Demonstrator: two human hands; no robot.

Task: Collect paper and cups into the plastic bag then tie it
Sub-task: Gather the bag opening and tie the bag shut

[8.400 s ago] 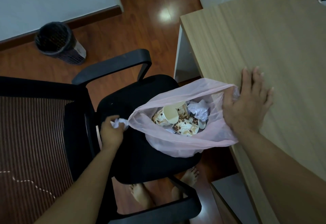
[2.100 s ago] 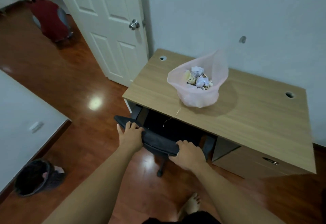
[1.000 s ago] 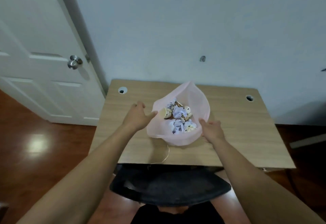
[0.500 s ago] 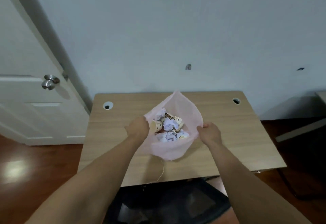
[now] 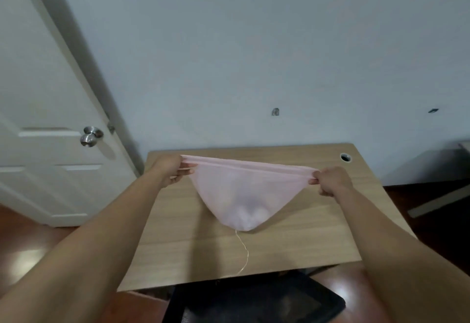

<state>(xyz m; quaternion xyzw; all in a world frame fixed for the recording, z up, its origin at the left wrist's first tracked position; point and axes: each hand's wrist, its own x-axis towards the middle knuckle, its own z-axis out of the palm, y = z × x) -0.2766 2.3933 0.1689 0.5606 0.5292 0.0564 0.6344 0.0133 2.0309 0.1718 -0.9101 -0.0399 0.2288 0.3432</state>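
Fingers (image 5: pixel 185 171), left hand (image 5: pixel 168 170), right hand (image 5: pixel 333 180): pinching bag (image 5: pixel 244 190) taut.

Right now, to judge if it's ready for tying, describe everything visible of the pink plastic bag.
The plastic bag is thin, translucent pink. The left hand and right hand each pinch one end of its mouth, pulled into a flat taut band. Its body hangs in a triangle over the desk, pale lumps at the tip. No knot.

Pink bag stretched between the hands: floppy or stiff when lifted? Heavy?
Likely floppy: the pink bag sags into a V between the left hand and right hand pinching its rim. Probably light: only small pale lumps show through at the bottom. They may shift and swing it.
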